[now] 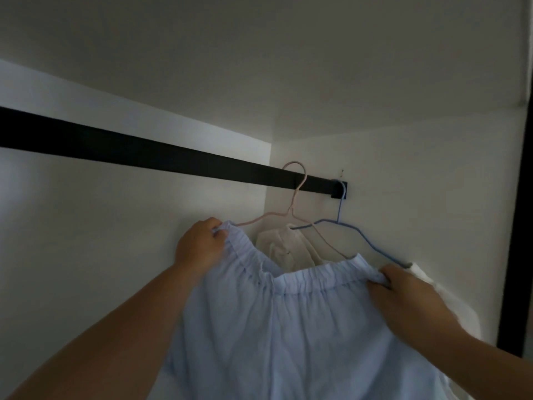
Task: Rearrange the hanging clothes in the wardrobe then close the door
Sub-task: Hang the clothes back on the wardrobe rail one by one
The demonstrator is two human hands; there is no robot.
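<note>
A light blue garment point(302, 327) with an elastic waistband hangs in front of me on a pink hanger point(297, 197), whose hook sits over the black rail point(144, 148). My left hand point(202, 246) pinches the waistband's left end. At the other end of the waistband, my right hand point(409, 298) grips the fabric. Behind it a blue hanger point(343, 223) carries a white garment point(288, 249), hooked at the rail's right end by the bracket.
The white back wall point(101, 241) and right side wall point(418, 183) of the wardrobe close in the space. A dark vertical frame edge point(516, 226) runs down the far right. The rail's left stretch carries no hangers.
</note>
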